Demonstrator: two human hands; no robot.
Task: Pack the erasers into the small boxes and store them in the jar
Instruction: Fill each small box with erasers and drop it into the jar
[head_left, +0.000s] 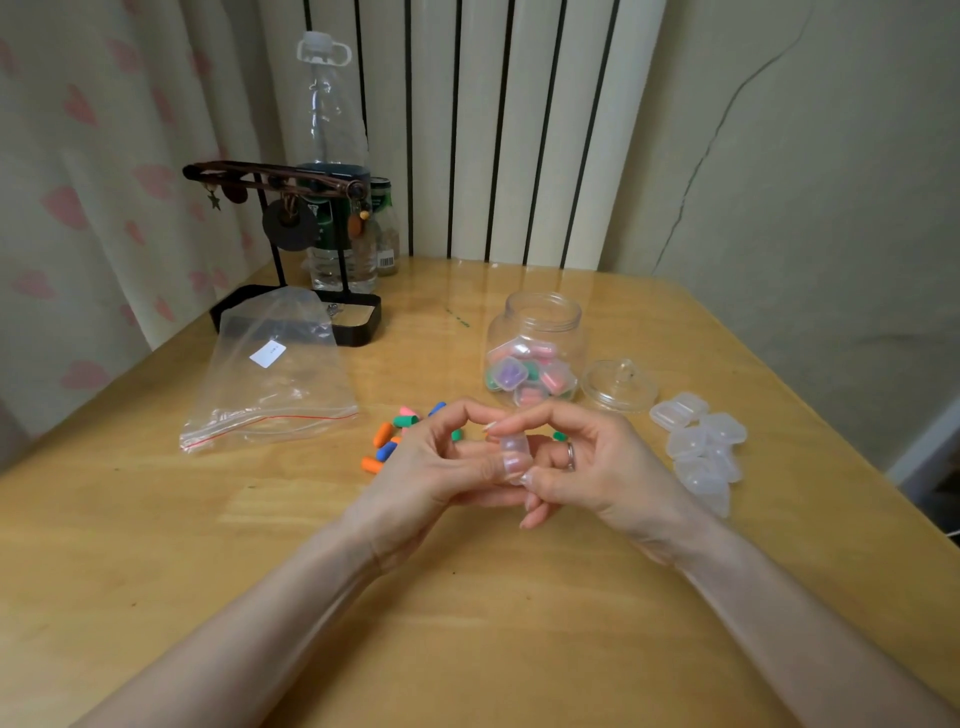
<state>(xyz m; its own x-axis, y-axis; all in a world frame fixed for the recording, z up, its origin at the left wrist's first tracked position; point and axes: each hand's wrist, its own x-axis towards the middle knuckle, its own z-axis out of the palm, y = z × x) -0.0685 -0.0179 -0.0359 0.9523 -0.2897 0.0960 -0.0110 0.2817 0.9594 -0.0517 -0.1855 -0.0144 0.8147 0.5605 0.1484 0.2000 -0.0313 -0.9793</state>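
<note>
Zip bag (270, 384), bottle (332, 119), black stand (249, 174) on table (311, 545).

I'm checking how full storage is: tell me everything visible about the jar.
The jar is clear, glass or plastic by its look, round, with a wide open mouth. It stands upright on the table, its lid lying off, close at its right. Closed boxes of pink, purple and green erasers fill roughly its lower half.

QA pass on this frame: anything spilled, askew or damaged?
Nothing stands out. Loose erasers lie behind the left hand, the jar stands upright, lid set beside it, clear boxes piled near the right hand; all fits mid-packing.
</note>
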